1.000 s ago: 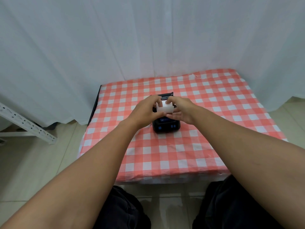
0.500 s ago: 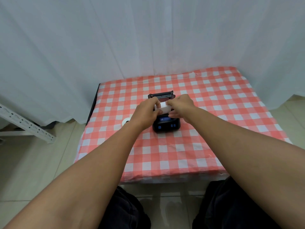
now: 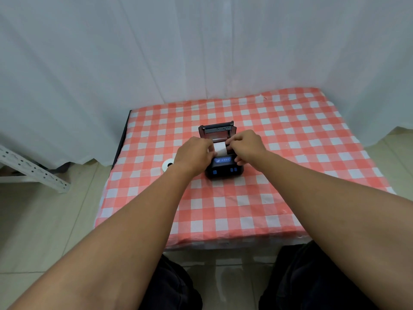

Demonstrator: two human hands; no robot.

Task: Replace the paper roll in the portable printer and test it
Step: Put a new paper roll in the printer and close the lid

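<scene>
Seating step, I judged: left hand and right hand both pinched paper roll over open printer, table centre. Spare roll at printer's 9 o'clock. Next: drop roll in, shut lid.

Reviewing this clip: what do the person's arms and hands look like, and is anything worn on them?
Both forearms are bare to the frame edge: no sleeves show. The left hand and right hand carry no gloves, and no watch, ring or bracelet is visible. Dark trousers cover the legs below.
</scene>
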